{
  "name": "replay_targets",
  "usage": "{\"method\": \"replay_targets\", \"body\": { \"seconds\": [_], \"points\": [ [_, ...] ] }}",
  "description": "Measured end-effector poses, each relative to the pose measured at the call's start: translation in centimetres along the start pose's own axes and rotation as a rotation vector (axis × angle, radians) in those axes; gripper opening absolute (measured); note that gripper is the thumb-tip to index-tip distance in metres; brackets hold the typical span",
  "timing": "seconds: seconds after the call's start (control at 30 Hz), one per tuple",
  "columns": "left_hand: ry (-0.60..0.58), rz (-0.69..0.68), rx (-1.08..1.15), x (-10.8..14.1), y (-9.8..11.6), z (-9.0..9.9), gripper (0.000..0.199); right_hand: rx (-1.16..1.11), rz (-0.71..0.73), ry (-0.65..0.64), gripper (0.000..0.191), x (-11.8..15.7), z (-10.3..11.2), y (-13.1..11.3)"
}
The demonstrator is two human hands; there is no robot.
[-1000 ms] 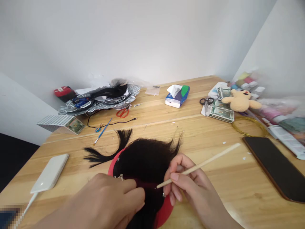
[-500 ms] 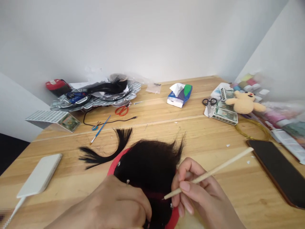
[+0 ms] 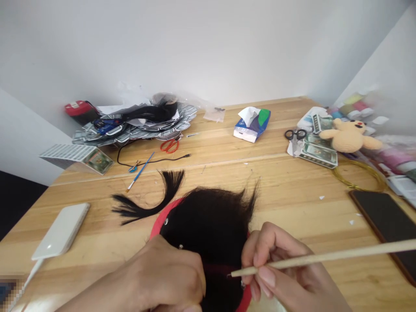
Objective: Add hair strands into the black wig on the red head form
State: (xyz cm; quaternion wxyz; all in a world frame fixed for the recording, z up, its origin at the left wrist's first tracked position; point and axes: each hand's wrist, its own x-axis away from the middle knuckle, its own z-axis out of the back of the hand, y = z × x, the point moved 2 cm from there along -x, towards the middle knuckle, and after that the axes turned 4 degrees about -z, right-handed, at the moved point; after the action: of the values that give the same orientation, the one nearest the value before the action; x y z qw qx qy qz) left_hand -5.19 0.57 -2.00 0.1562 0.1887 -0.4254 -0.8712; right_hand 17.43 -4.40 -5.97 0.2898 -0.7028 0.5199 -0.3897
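A round red piece (image 3: 158, 223) at bottom centre bears a mat of black hair (image 3: 208, 221), with pins near its edge. My left hand (image 3: 169, 275) is closed over its lower left part; whatever its fingers pinch is hidden. Between the thumb and fingers of my right hand (image 3: 279, 264) is a pale wooden stick (image 3: 312, 260) with a thin tip, which points left over the lower hair. The right fingers rest by the red rim. A loose curved lock of black hair (image 3: 151, 208) lies to the upper left of the red piece.
At the left are a white power bank (image 3: 61, 232) and a blue brush (image 3: 140, 173). Orange scissors (image 3: 169, 146) lie by a paper pile (image 3: 136, 125). Farther right are a tissue pack (image 3: 251, 125), black scissors (image 3: 295, 134), a plush toy (image 3: 351, 136) and a phone (image 3: 383, 216).
The stick has swung lower and flatter, its far end now toward the right edge. My right hand has turned slightly with it. The whole view has shifted a little.
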Motion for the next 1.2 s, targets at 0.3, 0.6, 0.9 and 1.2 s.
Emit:
{"method": "replay_targets", "body": {
  "seconds": [0.3, 0.6, 0.9, 1.2],
  "points": [
    [0.091, -0.014, -0.068, -0.7, 0.8, 0.0, 0.042, 0.152, 0.118, -0.019, 0.024, 0.3, 0.2, 0.0],
    [0.055, -0.025, -0.125, -0.8, 0.9, 0.2, 0.044, 0.182, 0.101, -0.007, 0.021, 0.2, -0.1, -0.7],
    [0.099, -0.022, -0.005, -1.2, 0.8, 0.3, 0.043, 0.043, 0.104, 0.014, 0.029, 0.1, -0.1, 0.3],
    [0.082, 0.024, 0.213, -2.1, 1.2, 1.4, 0.047, 0.025, 0.000, -0.079, 0.037, -0.2, 0.2, -0.2]
  ]
}}
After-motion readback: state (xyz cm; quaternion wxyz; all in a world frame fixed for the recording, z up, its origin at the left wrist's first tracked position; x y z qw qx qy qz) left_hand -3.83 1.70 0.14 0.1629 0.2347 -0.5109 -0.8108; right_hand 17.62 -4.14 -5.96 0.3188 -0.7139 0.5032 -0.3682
